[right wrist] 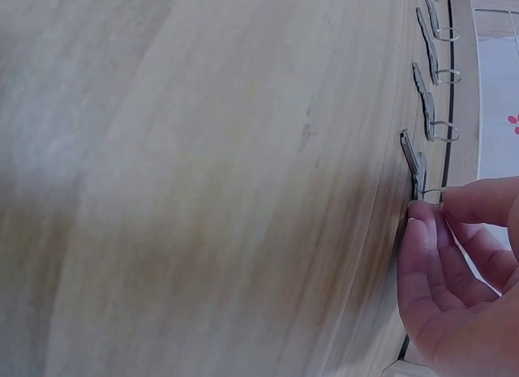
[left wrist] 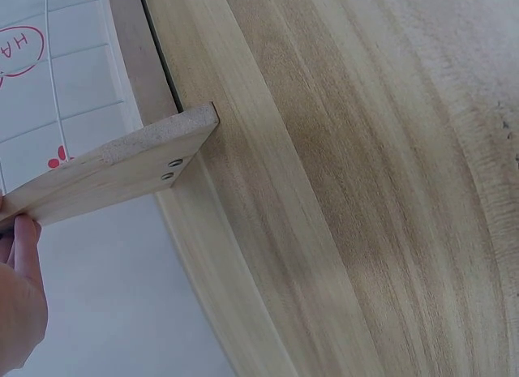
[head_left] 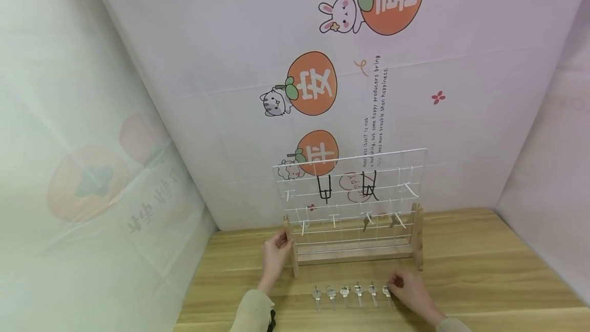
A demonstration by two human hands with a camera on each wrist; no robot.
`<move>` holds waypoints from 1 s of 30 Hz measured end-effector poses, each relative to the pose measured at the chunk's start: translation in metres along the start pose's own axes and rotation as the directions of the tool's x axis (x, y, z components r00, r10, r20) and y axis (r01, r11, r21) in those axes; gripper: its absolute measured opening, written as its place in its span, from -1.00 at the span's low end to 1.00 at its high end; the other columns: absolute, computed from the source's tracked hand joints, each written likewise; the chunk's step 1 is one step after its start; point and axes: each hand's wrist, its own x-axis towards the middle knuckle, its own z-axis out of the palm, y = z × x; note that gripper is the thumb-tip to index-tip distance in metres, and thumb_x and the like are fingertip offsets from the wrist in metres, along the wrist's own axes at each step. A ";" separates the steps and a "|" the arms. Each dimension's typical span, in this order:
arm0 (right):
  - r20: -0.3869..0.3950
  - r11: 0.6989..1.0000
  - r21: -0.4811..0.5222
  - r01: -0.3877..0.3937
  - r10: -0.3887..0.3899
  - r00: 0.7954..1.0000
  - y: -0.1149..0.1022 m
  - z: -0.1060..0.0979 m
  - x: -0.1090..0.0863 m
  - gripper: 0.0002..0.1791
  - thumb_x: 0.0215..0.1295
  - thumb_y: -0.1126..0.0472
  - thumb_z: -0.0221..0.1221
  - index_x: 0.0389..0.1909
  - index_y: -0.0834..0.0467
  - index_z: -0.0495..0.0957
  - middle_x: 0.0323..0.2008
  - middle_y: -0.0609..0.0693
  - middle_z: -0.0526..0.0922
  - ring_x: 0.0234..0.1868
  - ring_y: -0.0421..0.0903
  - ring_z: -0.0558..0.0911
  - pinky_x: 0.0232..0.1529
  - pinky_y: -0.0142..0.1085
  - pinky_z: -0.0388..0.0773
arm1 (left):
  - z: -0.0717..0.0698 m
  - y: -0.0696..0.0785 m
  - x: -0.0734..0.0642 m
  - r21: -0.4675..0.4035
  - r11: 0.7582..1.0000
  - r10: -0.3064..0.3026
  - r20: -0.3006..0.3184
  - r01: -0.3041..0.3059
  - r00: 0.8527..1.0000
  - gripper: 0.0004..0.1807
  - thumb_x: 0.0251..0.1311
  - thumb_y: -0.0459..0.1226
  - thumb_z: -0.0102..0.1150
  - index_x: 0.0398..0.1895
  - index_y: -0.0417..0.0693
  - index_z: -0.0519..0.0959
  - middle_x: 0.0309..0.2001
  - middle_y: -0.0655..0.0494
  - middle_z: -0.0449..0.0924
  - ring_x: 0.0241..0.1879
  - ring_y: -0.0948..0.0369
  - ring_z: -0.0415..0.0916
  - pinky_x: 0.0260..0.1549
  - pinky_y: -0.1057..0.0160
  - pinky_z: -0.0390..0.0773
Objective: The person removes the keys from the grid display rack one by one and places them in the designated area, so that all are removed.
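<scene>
A white wire grid rack (head_left: 350,162) stands on wooden legs at the back of the table. At its left side, my left hand (head_left: 276,254) grips the wooden upright (left wrist: 122,162), with the fingers against its edge in the left wrist view. Several silver keys (head_left: 344,292), each with a small wire ring, lie in a row in front of the rack. At the row's right end my right hand (head_left: 410,291) pinches the ring of the last key (right wrist: 413,166) between thumb and finger. This key still lies at the table surface.
White hooks (head_left: 410,191) and two black hooks (head_left: 369,186) hang on the grid. Two darker keys (head_left: 366,223) appear to hang from lower hooks at the right. A printed white cloth (head_left: 221,117) covers the walls behind and beside the wooden table (head_left: 498,270).
</scene>
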 end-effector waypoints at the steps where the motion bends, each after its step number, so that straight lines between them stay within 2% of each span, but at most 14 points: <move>1: 0.000 1.000 0.000 -0.004 0.004 1.000 0.000 0.000 0.000 -0.85 0.00 0.39 0.37 -0.48 0.14 0.60 -0.50 -0.11 0.64 -0.47 -0.40 0.48 -0.44 -0.53 0.53 | 0.000 0.000 0.000 -0.001 1.000 -0.002 0.000 0.002 1.000 -0.65 0.19 -0.47 0.28 0.02 -0.52 0.55 -0.02 -0.46 0.63 0.00 -0.22 0.67 -0.07 0.25 0.77; 9: 0.004 1.000 0.020 -0.003 0.003 1.000 0.000 0.001 0.001 -0.85 0.02 0.39 0.37 -0.46 0.13 0.60 -0.47 -0.11 0.65 -0.45 -0.40 0.49 -0.42 -0.52 0.55 | -0.001 0.000 0.000 -0.002 1.000 -0.007 0.005 0.007 1.000 -0.63 0.19 -0.49 0.27 0.04 -0.55 0.53 -0.01 -0.49 0.62 0.00 -0.23 0.66 -0.06 0.26 0.77; 23: -0.001 0.999 0.035 -0.019 0.019 1.000 0.000 0.002 0.001 -0.84 0.02 0.42 0.35 -0.47 0.15 0.59 -0.48 -0.08 0.65 -0.46 -0.39 0.49 -0.44 -0.54 0.54 | 0.000 -0.002 0.001 0.006 1.000 0.020 0.010 -0.020 1.000 -0.64 0.18 -0.50 0.27 0.02 -0.57 0.53 -0.02 -0.51 0.61 -0.01 -0.26 0.66 -0.03 0.09 0.77; 30: 0.045 0.994 0.092 -0.055 0.052 0.998 -0.006 -0.006 0.003 -0.92 0.10 0.37 0.31 -0.40 0.19 0.60 -0.44 -0.05 0.67 -0.46 -0.37 0.52 -0.48 -0.54 0.57 | 0.000 -0.002 0.001 -0.014 1.000 0.016 0.008 -0.016 1.000 -0.63 0.18 -0.51 0.26 0.03 -0.58 0.52 -0.02 -0.52 0.61 0.00 -0.27 0.65 -0.03 0.15 0.77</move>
